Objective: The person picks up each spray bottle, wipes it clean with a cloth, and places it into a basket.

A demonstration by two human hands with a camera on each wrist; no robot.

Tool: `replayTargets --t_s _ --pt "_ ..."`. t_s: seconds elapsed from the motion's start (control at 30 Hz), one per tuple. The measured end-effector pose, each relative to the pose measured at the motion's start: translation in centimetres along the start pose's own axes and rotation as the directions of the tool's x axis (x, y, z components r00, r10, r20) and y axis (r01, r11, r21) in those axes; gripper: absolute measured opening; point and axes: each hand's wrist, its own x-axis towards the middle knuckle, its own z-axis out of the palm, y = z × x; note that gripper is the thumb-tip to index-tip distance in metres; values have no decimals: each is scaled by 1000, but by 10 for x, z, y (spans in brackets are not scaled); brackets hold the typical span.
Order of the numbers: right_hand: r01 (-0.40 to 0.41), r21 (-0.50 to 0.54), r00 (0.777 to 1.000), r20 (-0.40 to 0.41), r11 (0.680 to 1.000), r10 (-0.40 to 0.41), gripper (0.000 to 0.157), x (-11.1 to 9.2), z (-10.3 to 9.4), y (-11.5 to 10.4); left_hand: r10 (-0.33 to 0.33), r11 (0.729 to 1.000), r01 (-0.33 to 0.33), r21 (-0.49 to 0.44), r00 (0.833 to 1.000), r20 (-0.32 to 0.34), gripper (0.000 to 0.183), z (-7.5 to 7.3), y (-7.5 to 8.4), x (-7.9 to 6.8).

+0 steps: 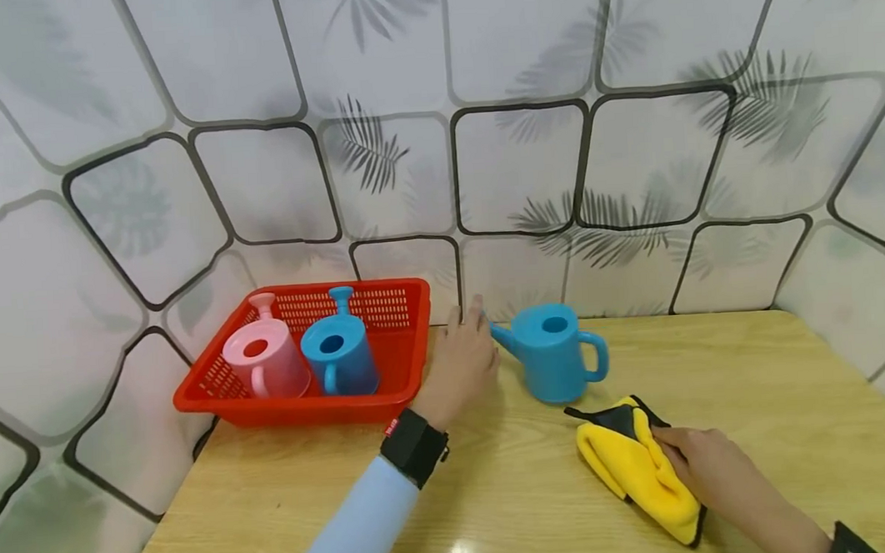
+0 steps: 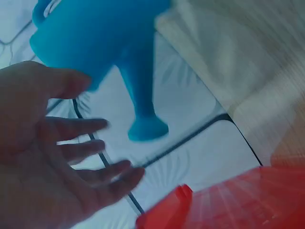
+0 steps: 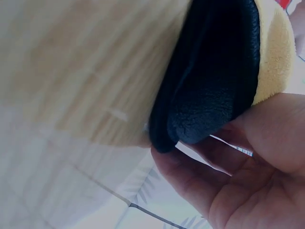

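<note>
A blue toy watering can stands upright on the table, spout to the left and handle to the right. Beside its spout my left hand reaches forward with fingers spread. In the left wrist view that hand has nothing between its fingers, and the watering can is just past the thumb. My right hand pinches a folded yellow cloth with a black side at the front right. The right wrist view shows the thumb and fingers around the edge of the cloth.
A red plastic basket stands at the left of the table. Inside it are a pink watering can and a second blue watering can. Patterned walls close off the back and both sides of the wooden table.
</note>
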Motion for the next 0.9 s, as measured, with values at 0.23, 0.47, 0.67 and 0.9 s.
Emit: replayTargets --t_s 0.23,0.47,0.67,0.9 --pt "6 66 998 56 998 -10 26 -7 -12 1 130 945 -119 -305 991 16 43 -1 2 -5" --pt "-28 154 978 206 988 -5 74 -13 -22 -3 62 898 -43 -437 998 28 55 -1 8 -28" --pt "62 189 997 -48 980 -54 33 -14 -35 -2 -100 686 224 -692 971 215 46 -8 -6 -59" --pt "98 725 846 -422 682 326 22 1 -88 -8 -185 19 384 -923 909 374 35 -19 -13 -76"
